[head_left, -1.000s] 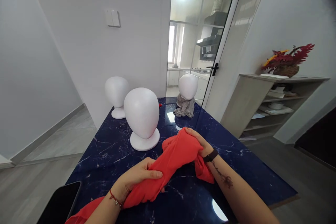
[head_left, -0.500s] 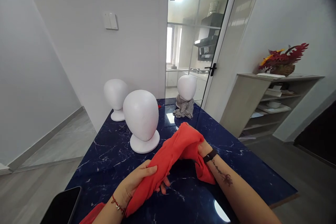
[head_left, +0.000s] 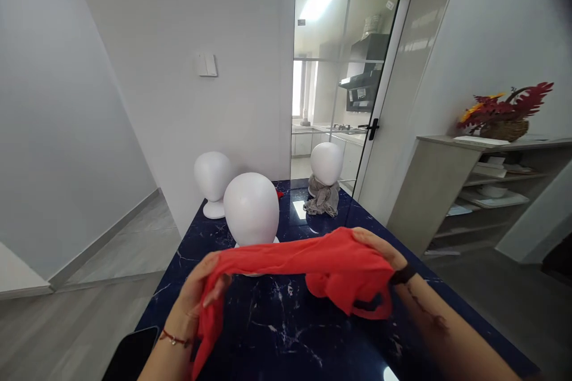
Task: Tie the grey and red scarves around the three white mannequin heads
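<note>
A red scarf (head_left: 277, 257) stretches nearly level between my two hands, above the dark blue table. My left hand (head_left: 201, 286) is closed around its left end, and a length of cloth hangs below the fingers. At the other end my right hand (head_left: 379, 247) grips the scarf, with bunched cloth drooping under it; most of those fingers are hidden by the fabric. Just behind the scarf stands a white mannequin head (head_left: 251, 208), its base partly covered by the cloth and apart from my hands.
On the blue marbled table (head_left: 286, 333), a second white head (head_left: 213, 175) stands at the back left. A third white head (head_left: 326, 164) wears a grey scarf (head_left: 322, 197) at the back right. A black phone (head_left: 131, 354) lies at the near left. Shelves (head_left: 447, 190) stand right.
My hands have moved apart, the left going left and up, the right going right. The scarf has gone from a slanting drape to a level stretch. The view has tilted up slightly.
</note>
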Action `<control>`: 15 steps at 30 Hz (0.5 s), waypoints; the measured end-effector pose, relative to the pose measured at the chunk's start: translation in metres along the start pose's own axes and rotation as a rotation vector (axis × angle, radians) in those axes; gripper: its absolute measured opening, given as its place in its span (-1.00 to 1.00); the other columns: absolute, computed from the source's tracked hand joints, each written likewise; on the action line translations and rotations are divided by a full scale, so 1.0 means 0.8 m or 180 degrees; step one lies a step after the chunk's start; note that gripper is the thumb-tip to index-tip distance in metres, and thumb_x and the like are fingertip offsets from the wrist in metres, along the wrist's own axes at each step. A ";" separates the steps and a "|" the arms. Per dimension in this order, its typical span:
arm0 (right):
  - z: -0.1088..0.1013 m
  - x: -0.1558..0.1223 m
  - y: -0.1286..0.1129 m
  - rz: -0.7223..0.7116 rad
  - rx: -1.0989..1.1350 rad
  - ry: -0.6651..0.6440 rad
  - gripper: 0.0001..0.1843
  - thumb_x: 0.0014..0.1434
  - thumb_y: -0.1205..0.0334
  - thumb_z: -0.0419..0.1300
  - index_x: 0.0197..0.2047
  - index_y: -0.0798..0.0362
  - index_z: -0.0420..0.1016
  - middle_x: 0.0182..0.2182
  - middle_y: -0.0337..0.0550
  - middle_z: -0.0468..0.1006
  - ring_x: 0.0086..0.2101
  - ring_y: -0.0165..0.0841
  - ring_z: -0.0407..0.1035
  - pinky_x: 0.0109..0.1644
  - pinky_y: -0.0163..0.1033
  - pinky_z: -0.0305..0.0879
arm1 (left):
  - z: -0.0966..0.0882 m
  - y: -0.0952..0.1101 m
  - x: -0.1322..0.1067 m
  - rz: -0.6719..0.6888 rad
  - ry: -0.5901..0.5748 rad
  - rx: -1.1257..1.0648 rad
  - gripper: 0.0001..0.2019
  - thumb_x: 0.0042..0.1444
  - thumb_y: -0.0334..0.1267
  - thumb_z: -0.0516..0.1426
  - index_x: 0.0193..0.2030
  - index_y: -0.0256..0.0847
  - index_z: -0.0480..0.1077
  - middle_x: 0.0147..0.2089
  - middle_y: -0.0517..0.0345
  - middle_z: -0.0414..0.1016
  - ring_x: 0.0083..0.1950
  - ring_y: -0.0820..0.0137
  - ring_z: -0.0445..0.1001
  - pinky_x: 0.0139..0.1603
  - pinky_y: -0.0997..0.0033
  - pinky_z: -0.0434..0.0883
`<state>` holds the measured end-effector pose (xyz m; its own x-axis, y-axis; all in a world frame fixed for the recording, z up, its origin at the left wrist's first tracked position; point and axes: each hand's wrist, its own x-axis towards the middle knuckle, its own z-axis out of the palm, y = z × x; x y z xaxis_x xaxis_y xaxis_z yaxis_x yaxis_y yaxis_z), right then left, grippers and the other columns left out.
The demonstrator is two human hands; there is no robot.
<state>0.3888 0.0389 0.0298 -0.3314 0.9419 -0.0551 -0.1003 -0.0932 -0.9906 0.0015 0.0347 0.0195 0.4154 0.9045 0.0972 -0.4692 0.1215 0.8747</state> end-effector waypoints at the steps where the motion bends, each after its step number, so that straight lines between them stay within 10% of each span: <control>1: -0.003 -0.006 -0.011 0.0184 0.0043 -0.0327 -0.55 -0.22 -0.04 0.40 -0.32 0.11 0.54 -0.44 -0.12 0.57 -0.41 -0.32 0.45 -0.35 -0.28 0.36 | 0.001 0.018 0.000 0.0228 0.0153 -0.0004 -0.69 0.01 -0.09 0.20 -0.57 -0.30 0.38 -0.85 0.26 0.23 -0.83 0.62 0.14 -0.72 0.67 0.19; 6: -0.022 -0.018 -0.061 0.0752 -0.0203 -0.1404 -0.54 -0.37 0.04 0.47 -0.44 0.22 0.56 -0.55 -0.12 0.55 -0.56 -0.41 0.39 -0.52 -0.41 0.26 | 0.018 0.091 0.011 0.0723 0.0281 0.0066 -0.72 -0.06 -0.16 0.24 -0.65 -0.26 0.35 -0.89 0.26 0.18 -0.81 0.57 0.20 -0.68 0.64 0.26; 11: -0.051 0.025 -0.080 0.0315 0.0071 -0.0748 -0.54 -0.56 0.16 0.50 -0.53 0.13 0.47 -0.62 -0.28 0.48 -0.65 -0.52 0.28 -0.60 -0.45 0.14 | 0.005 0.129 0.044 0.1056 0.0409 0.0108 -0.59 0.03 -0.18 0.17 -0.75 -0.25 0.21 -0.85 0.30 0.11 -0.77 0.63 0.09 -0.65 0.63 0.24; 15: -0.052 0.096 -0.107 -0.0240 0.0300 0.0056 -0.73 -0.19 0.16 0.37 -0.40 0.08 0.46 -0.55 -0.28 0.48 -0.60 -0.51 0.31 -0.50 -0.40 0.23 | -0.026 0.159 0.072 0.0909 0.0303 0.0543 -0.67 0.10 -0.26 0.12 -0.67 -0.24 0.25 -0.79 0.34 0.05 -0.76 0.63 0.00 -0.70 0.61 0.09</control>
<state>0.4112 0.1324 0.1048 -0.3033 0.9528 0.0160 -0.2122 -0.0512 -0.9759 -0.0503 0.1111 0.1270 0.2078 0.9271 0.3119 -0.4156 -0.2049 0.8862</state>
